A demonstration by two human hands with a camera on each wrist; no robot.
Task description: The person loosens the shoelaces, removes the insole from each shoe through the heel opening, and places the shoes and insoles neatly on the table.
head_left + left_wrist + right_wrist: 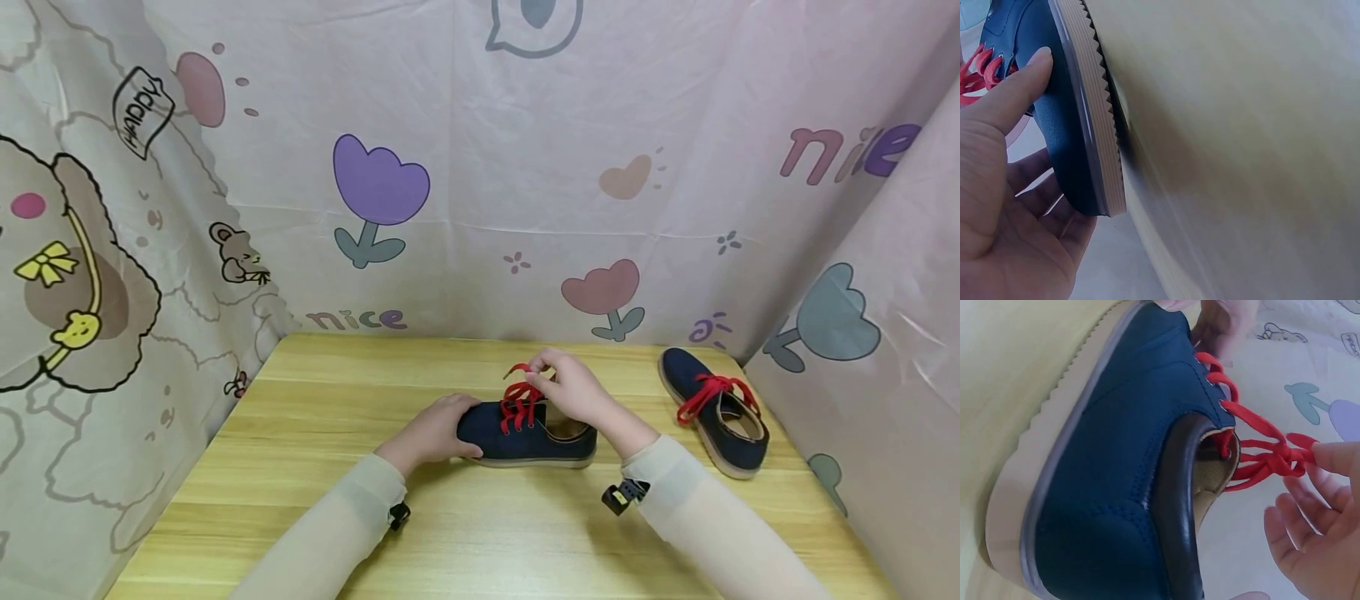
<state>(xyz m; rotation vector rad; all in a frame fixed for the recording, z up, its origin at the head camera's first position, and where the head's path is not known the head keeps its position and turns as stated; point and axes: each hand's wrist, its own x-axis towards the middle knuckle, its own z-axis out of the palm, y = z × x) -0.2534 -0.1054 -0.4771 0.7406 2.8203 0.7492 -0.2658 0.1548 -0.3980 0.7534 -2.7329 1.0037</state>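
Observation:
A navy shoe (pixel 491 433) with a pale sole lies on the wooden table, its toe pointing left. My left hand (pixel 435 429) grips it round the toe, with the thumb on one side and the fingers on the other, as the left wrist view shows (pixel 1010 181). Above the shoe's opening, my right hand (pixel 567 387) pinches the red shoelace (pixel 517 392). Seen from the right wrist, the lace (pixel 1280 459) forms a knotted bunch pulled up off the eyelets, its end between thumb and finger of the right hand (pixel 1322 515).
A second navy shoe (pixel 693 379) with a tied red lace (pixel 716 392) stands at the right of the wooden table (pixel 315 500). A printed curtain (pixel 465 167) hangs behind the table and along both sides. A small black device is strapped at each wrist.

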